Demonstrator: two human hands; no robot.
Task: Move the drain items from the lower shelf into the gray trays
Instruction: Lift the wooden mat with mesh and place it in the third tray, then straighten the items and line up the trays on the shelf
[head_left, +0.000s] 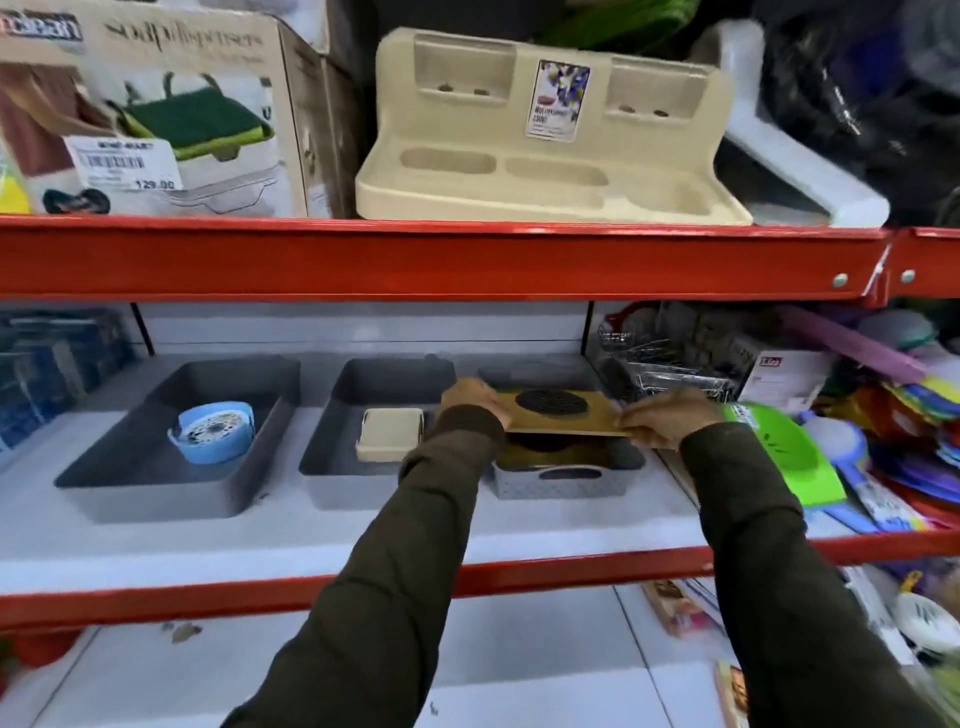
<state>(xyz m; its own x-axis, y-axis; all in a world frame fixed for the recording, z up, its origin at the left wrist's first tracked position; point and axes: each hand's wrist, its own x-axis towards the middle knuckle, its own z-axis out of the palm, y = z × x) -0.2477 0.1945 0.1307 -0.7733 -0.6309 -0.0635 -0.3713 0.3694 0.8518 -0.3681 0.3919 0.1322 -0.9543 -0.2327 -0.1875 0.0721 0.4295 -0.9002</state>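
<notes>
A tan card with a round black drain cover (558, 408) is held flat between both hands, just above the small gray basket (561, 480) on the middle shelf. My left hand (475, 400) grips its left end and my right hand (662, 418) its right end. Another carded drain item (561, 451) lies inside that basket. Left of it stand two larger gray trays: the middle tray (332, 441) holds a cream soap-dish-like piece (389, 434), and the left tray (130, 467) holds a blue round strainer (213, 430).
Red shelf beams (415, 257) run above and below the trays. A wire rack and white box (779, 374) crowd the right, with green and colourful plastic goods (789, 447) beside. A beige stand (545, 140) and a cardboard box sit on the top shelf. Packets (675, 608) lie on the lower shelf.
</notes>
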